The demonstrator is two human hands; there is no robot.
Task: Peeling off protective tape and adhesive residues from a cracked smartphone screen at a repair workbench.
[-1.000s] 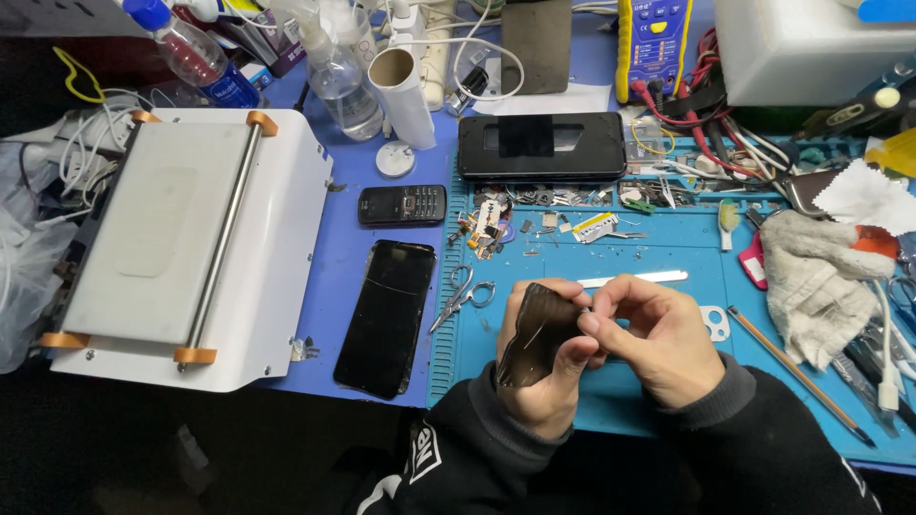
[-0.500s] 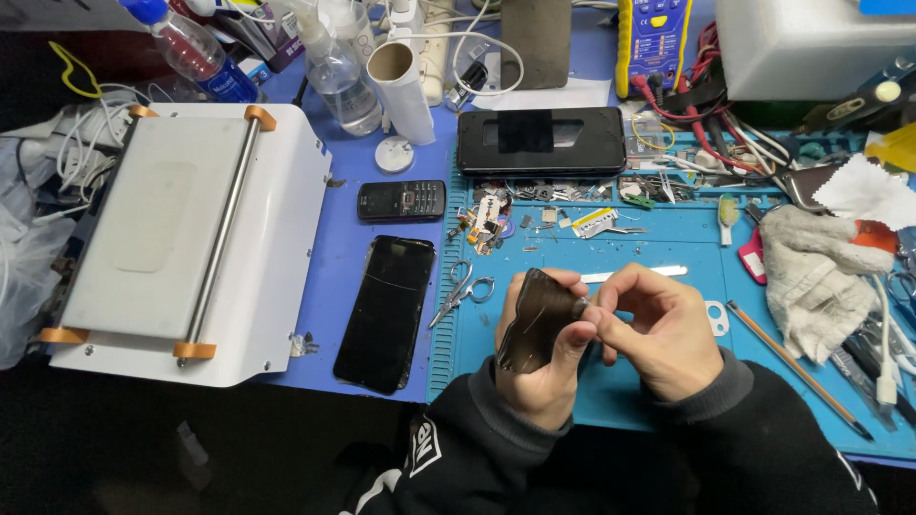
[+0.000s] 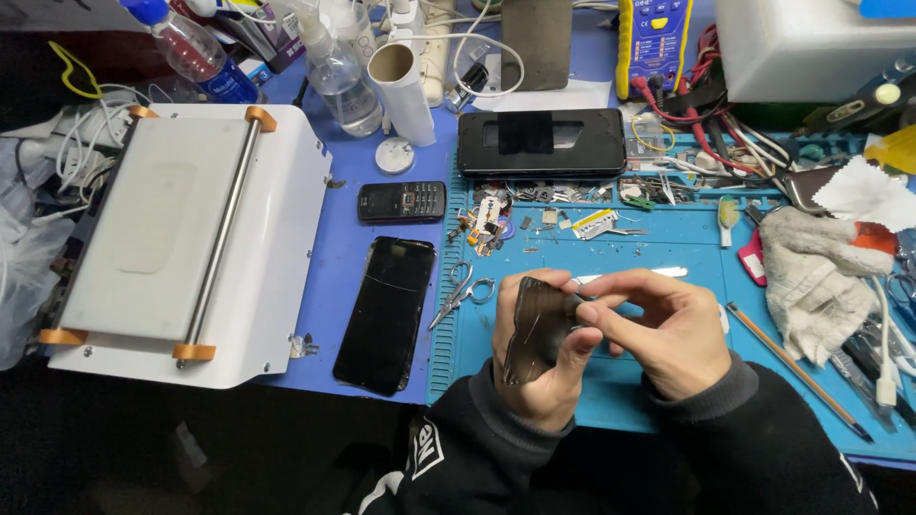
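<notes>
My left hand (image 3: 544, 367) holds a dark, thin, translucent film sheet (image 3: 534, 324) upright over the blue work mat (image 3: 668, 238). My right hand (image 3: 663, 329) pinches the sheet's right edge with thumb and fingertips. A black smartphone (image 3: 386, 313) lies face up to the left of my hands, partly off the mat. Small scissors (image 3: 463, 291) lie between the phone and my hands.
A white machine with a steel roller bar (image 3: 181, 238) fills the left. A small keypad phone (image 3: 402, 201), a black flat box (image 3: 541, 143), a plastic bottle (image 3: 196, 52), a yellow multimeter (image 3: 654, 43), a grey cloth glove (image 3: 811, 277) and loose tools lie around.
The hands and the film stay in nearly the same place. The right fingers have shifted along the sheet's right edge, and the sheet has turned slightly.
</notes>
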